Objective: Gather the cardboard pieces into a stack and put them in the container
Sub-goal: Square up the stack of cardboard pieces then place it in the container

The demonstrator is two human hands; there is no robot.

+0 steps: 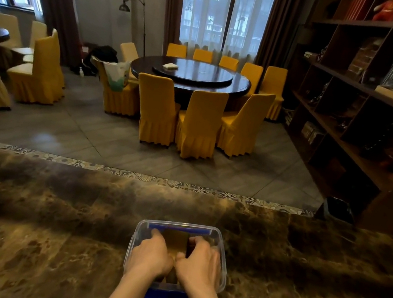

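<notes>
A clear plastic container (221, 247) with blue clips stands on the brown marble counter (45, 227), near its front edge. A stack of brown cardboard pieces (176, 244) lies inside it. My left hand (151, 255) grips the stack's left side, and my right hand (200, 262) grips its right side. Both hands reach down into the container, thumbs nearly touching, and cover most of the cardboard.
The counter stretches wide to both sides of the container. Beyond its far edge lie a tiled floor, a round dark table (190, 74) ringed by yellow chairs, and a dark wooden shelf unit (371, 106) on the right.
</notes>
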